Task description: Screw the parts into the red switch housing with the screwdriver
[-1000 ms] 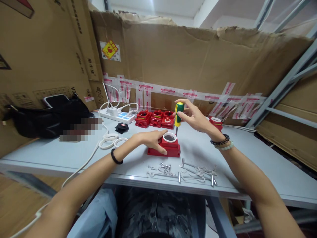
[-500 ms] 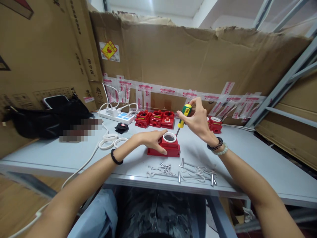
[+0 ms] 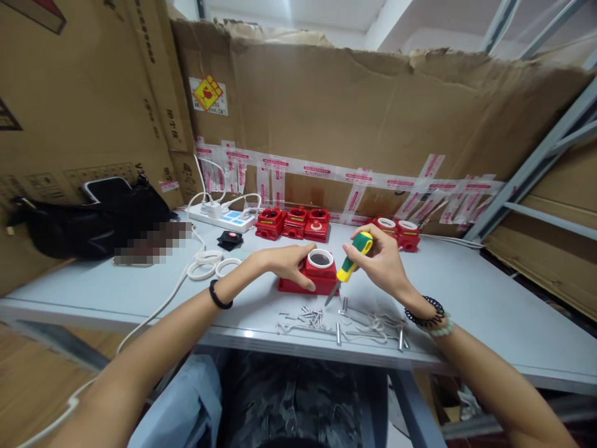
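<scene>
My left hand [image 3: 285,263] rests on the left side of a red plastic housing [image 3: 313,279] with a white ring on top, holding it on the grey table [image 3: 471,298]. My right hand [image 3: 380,261] grips a screwdriver [image 3: 351,264] with a green and yellow handle. It is tilted, its tip pointing down-left just above a pile of loose screws [image 3: 308,317] in front of the housing.
Long bolts and bent wire clips [image 3: 373,326] lie near the front edge. Three red housings [image 3: 293,224] and two more [image 3: 396,231] stand at the back. A power strip [image 3: 221,218], coiled white cable [image 3: 209,264], black bag [image 3: 88,224] and cardboard walls surround the table.
My right hand has lowered the screwdriver from upright over the housing's back corner, tilting it and bringing its tip down toward the screws in front. The left hand has stayed put.
</scene>
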A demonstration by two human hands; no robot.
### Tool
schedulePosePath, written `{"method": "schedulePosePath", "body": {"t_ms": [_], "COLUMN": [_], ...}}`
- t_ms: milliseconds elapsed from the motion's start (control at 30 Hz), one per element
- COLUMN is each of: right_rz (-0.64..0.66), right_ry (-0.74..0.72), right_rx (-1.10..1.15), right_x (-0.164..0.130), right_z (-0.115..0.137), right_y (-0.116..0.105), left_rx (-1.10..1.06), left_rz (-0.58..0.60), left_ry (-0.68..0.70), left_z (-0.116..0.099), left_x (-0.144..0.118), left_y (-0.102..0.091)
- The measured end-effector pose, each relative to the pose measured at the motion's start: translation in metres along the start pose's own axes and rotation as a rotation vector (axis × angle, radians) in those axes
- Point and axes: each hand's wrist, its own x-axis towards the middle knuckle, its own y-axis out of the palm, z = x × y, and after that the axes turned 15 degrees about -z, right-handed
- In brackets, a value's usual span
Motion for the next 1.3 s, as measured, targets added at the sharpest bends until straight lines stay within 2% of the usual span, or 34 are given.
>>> {"method": "schedulePosePath", "body": {"t_ms": [167, 367, 600, 833, 967, 1167, 1300], "right_rz": [0.042, 0.019, -0.135, -0.35, -0.346, -0.28, -0.252], "right_ry": [0.108, 0.04, -0.046, -0.183, -0.211, -0.163, -0.204], "right_rx": [0.057, 0.037, 0.01, -0.055, -0.09, -0.06, -0.076], "right_x": [-0.002, -0.002, 0.011, 0.025, 0.027, 0.024, 0.023], "right_z": [0.002, 0.002, 0.012, 0.019, 0.015, 0.012, 0.013], "right_y": [0.005, 0.003, -0.009, -0.026, -0.025, -0.019, -0.017], "left_rx": [0.019, 0.012, 0.038, 0.057, 0.051, 0.022, 0.025], "left_rz": [-0.002, -0.008, -0.004, 0.003, 0.011, 0.005, 0.008], "left_ry": [-0.021, 0.005, -0.009, -0.026, -0.032, -0.019, -0.018], "left_z": [0.003, 0.003, 0.007, 0.009, 0.006, 0.006, 0.006], "left_x": [0.001, 0.001, 0.001, 0.001, 0.0, 0.001, 0.001], "left_y": [0.001, 0.002, 0.002, 0.003, 0.001, 0.002, 0.003]}}
